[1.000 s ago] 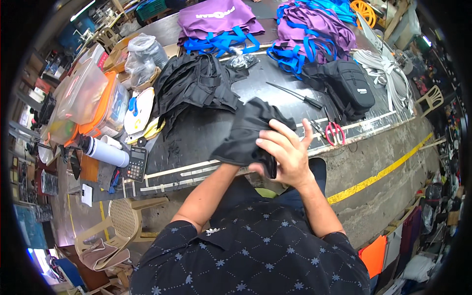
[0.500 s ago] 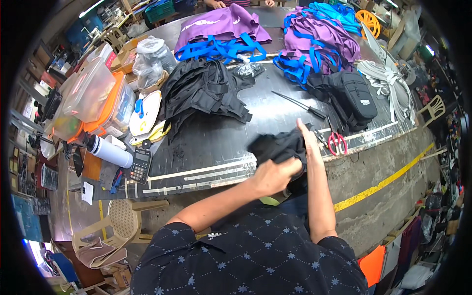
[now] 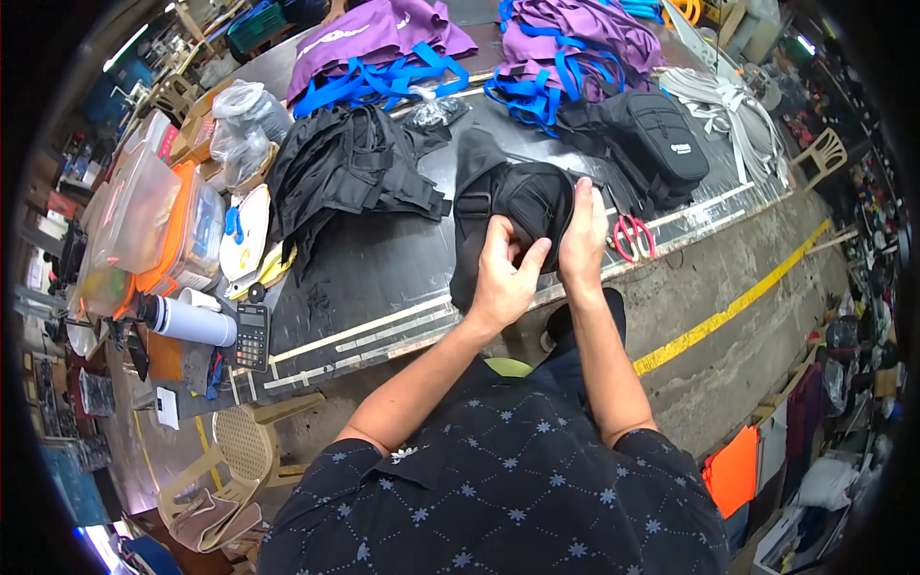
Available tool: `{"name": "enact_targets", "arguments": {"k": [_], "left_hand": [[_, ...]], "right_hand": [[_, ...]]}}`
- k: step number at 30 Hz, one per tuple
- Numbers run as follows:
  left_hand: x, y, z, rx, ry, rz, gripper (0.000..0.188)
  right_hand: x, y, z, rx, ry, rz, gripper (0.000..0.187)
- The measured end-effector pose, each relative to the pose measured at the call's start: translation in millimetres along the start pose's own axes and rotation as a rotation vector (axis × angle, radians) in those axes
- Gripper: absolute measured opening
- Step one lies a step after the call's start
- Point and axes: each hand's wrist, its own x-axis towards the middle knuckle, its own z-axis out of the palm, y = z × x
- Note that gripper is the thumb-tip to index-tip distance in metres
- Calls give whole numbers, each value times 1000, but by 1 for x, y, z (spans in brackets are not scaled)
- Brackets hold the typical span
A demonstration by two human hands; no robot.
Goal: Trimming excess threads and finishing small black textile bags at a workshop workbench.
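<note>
Two hands work on one black fabric piece [image 3: 513,206], which lies on the dark worktop [image 3: 364,278] near its front edge, just left of the red-handled scissors [image 3: 631,235]. The left hand [image 3: 506,278] has its grip closed, pinching a fold of the fabric between thumb and fingers. The right hand [image 3: 583,235] lies nearly flat, fingers straight, pressing the right side of the piece without closing around it. To do this well, I think the flat hand should keep the cloth steady while the pinch pulls the fold even, so no wrinkle stays. A heap of black cloth [image 3: 350,172] lies left of the piece, well apart.
</note>
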Motion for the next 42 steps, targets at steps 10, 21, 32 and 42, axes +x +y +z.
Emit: {"name": "enact_targets", "arguments": {"k": [10,21,32,42], "left_hand": [[6,4,0,-27,134,116,35],[-49,66,-18,-544,-153,-412,22],[-50,53,-72,-136,22,-41,39],[-63,35,-58,-104,-176,-679,63]], "right_hand": [[-19,-10,18,25,128,-135,63],[50,45,-46,-276,-43,-172,65],[61,31,-20,-240,-288,10,71],[75,17,-21,5,-561,546,62]]}}
